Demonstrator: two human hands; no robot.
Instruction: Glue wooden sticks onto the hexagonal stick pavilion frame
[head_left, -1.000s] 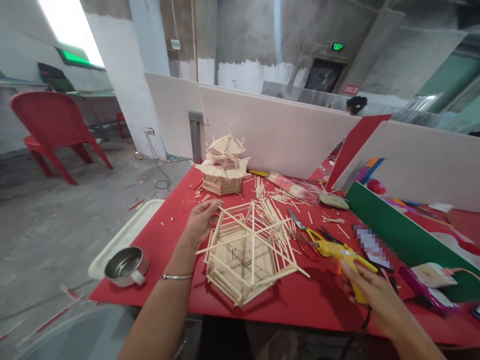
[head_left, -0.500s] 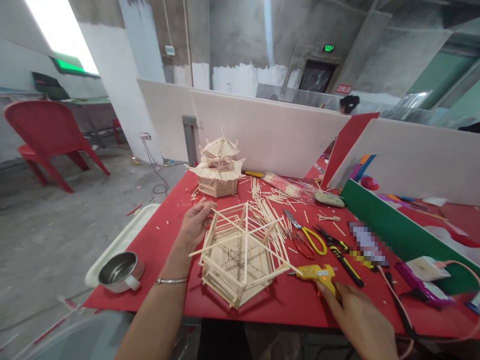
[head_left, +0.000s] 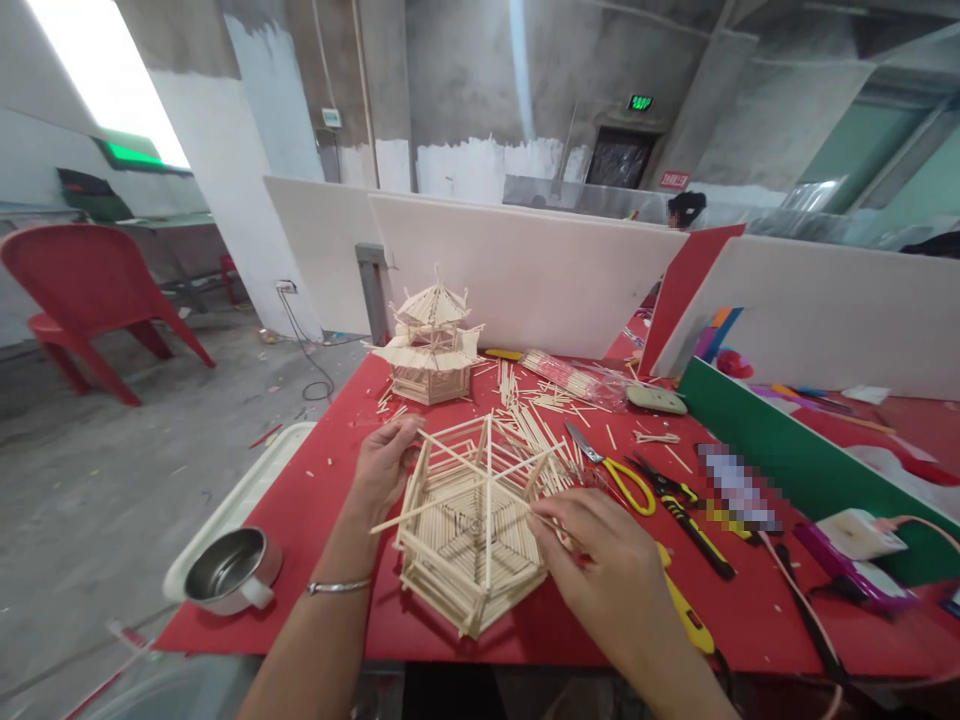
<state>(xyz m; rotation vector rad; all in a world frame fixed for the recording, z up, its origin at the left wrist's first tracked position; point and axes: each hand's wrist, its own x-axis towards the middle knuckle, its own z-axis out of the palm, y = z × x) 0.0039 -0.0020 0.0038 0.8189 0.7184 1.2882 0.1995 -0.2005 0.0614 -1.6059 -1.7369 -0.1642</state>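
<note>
A six-sided frame of thin wooden sticks (head_left: 474, 530) rests near the table's front edge, with long sticks crossing over its top. At its upper left corner my left hand (head_left: 390, 455) pinches the end of one crossing stick. My right hand (head_left: 592, 545) has its fingers closed on a crossing stick at the frame's right side. Partly hidden behind my right hand, a yellow glue gun (head_left: 686, 610) lies on the table. Farther back stands a tiered stick pagoda (head_left: 433, 345).
Loose sticks (head_left: 536, 430), yellow-handled scissors (head_left: 628, 485) and black-and-yellow pliers (head_left: 694, 530) lie to the right. A metal cup (head_left: 232, 570) stands at the left corner beside a white tray (head_left: 202, 535). A green board (head_left: 795, 470) borders the right side.
My right hand has let go of the glue gun and moved left and up to the frame, taking hold of a stick. My left hand stays at the frame's corner. The view has shifted slightly.
</note>
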